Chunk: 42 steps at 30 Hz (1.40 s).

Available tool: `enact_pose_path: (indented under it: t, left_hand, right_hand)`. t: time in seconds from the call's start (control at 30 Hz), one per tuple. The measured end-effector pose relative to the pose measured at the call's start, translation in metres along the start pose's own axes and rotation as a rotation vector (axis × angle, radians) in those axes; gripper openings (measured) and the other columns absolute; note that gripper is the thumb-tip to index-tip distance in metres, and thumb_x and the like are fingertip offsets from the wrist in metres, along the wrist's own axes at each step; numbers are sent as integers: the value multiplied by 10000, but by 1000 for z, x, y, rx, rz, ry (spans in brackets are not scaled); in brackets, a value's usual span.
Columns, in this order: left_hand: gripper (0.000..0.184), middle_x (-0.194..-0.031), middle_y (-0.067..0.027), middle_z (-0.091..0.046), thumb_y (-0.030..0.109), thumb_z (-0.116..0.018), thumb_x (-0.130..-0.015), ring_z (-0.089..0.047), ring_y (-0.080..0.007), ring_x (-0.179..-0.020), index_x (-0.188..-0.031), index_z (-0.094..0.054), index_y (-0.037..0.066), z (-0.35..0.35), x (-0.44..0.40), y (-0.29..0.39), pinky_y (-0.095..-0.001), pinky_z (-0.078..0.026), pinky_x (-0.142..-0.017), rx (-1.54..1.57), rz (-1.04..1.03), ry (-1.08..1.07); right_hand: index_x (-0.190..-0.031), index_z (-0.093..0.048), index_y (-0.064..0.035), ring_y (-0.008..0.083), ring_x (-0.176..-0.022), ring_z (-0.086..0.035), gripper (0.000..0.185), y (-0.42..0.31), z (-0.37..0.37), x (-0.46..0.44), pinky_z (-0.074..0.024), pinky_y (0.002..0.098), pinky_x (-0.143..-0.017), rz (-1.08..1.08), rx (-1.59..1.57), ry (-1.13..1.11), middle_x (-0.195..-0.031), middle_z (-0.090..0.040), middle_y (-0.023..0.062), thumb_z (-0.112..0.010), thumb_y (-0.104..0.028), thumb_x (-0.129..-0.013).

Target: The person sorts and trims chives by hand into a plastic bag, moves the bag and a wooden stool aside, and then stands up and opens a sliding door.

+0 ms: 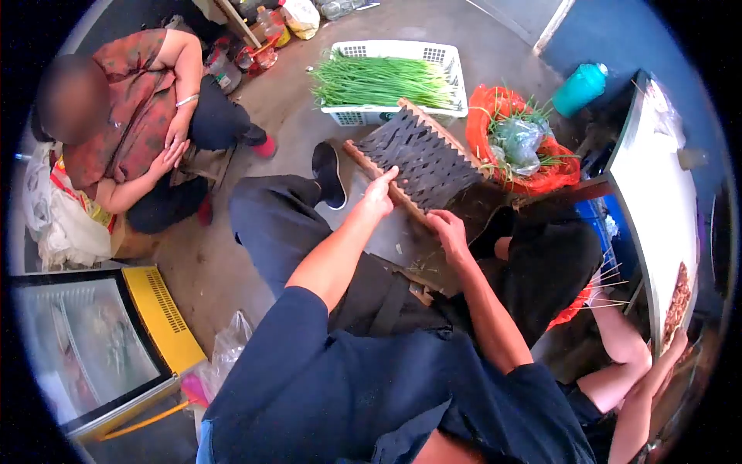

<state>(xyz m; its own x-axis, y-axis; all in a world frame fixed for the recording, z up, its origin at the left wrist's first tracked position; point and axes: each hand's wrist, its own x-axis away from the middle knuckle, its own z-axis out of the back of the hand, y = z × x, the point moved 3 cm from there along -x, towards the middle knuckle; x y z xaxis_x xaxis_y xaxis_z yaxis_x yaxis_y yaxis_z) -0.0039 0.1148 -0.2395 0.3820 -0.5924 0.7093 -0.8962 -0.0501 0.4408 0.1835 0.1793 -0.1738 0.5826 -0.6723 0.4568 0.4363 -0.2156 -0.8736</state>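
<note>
A small wooden-framed stool [421,158] with a seat of woven black straps is tilted up in front of my knees. My left hand [379,193] is wrapped round its near wooden rail, thumb on top. Further right along the same rail, my right hand [448,230] grips near the corner, fingers curled over the wood. The stool's legs are mostly hidden beneath the seat. Just beyond it stands a white plastic basket [352,117] holding long green stalks [379,80], which look like chives or scallions.
A red mesh bag [491,100] with greens and clear plastic lies right of the basket, near a teal bottle [581,89]. One person [127,116] sits at left; another person's arms [630,379] reach toward a white table [649,193]. A glass-topped freezer [162,317] stands lower left.
</note>
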Motion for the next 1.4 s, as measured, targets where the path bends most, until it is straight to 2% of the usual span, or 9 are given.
enact_pose_path:
  t: [0.13, 0.2, 0.3, 0.4, 0.73, 0.8, 0.93, 1.2, 1.4]
  left_hand:
    - [245, -885, -68, -568, 218, -665, -838, -550, -240, -789, -1036, -530, 169, -24, 10, 17, -524, -461, -694, 55, 26, 215]
    - [195, -810, -80, -551, 37, -640, -751, -545, -216, -545, -908, -526, 21, -48, 17, 32, -346, -515, -508, 94, -259, 214]
    - [184, -790, -70, -548, 54, -641, -742, -561, -223, -568, -878, -519, 36, -75, 50, 43, -382, -495, -588, 0, -396, 181]
    - [162, -745, -58, -524, 5, -630, -723, -546, -184, -518, -831, -510, 1, -89, 80, 69, -329, -538, -471, -44, -602, 26]
    - [121, -712, -67, -512, 7, -585, -770, -551, -209, -562, -834, -484, 24, -112, 303, 187, -386, -532, -557, 75, -937, -319]
    - [200, -843, -81, -609, 107, -553, -854, -596, -175, -685, -1026, -544, 5, -103, 353, 211, -293, -523, -606, -120, -922, -266]
    - [109, -659, -77, -575, 109, -564, -816, -580, -200, -579, -855, -531, 13, -91, 439, 253, -332, -542, -616, -61, -1228, -231]
    - [253, -776, -86, -590, 134, -631, -772, -604, -238, -665, -991, -535, 51, 23, 567, 285, -391, -531, -628, -382, -1553, 258]
    - [397, -866, -97, -608, 154, -677, -739, -622, -264, -729, -1104, -535, 87, 126, 553, 226, -418, -516, -634, -326, -1406, 606]
  right_hand:
    - [-1106, -629, -22, 142, -873, -580, 373, -12, -1, 15, -460, 277, -709, 21, 6, -120, -982, -643, 56, -627, -270, -828]
    - [-1139, -607, -32, 144, -872, -589, 356, -24, -3, 30, -475, 276, -715, 66, -190, -157, -1001, -643, 59, -619, -226, -841]
    - [-1141, -594, -3, 139, -847, -613, 329, -19, 7, 39, -505, 269, -694, 114, -283, -39, -990, -647, 70, -616, -166, -856]
    - [-1103, -586, 42, 199, -846, -672, 283, -13, 24, 53, -534, 289, -657, 52, -351, 144, -988, -646, 109, -577, -132, -880]
    - [-1011, -607, 31, 196, -798, -668, 209, -2, -19, 61, -505, 289, -600, -46, -60, -262, -891, -638, 94, -554, -111, -867]
    - [-983, -623, 49, 186, -756, -666, 216, -3, -32, 63, -504, 286, -578, 73, 135, -409, -836, -647, 92, -556, -118, -863]
    - [-997, -631, 49, 167, -735, -674, 241, -2, -54, 61, -515, 281, -585, 127, 337, -500, -864, -674, 119, -565, -142, -866]
    - [-994, -648, 60, 241, -801, -676, 260, 3, -74, 68, -507, 349, -752, 387, 587, -661, -888, -689, 185, -594, -151, -853]
    - [-985, -660, 0, 319, -866, -667, 218, -6, -78, 79, -501, 367, -779, 482, 655, -715, -941, -678, 190, -601, -169, -859]
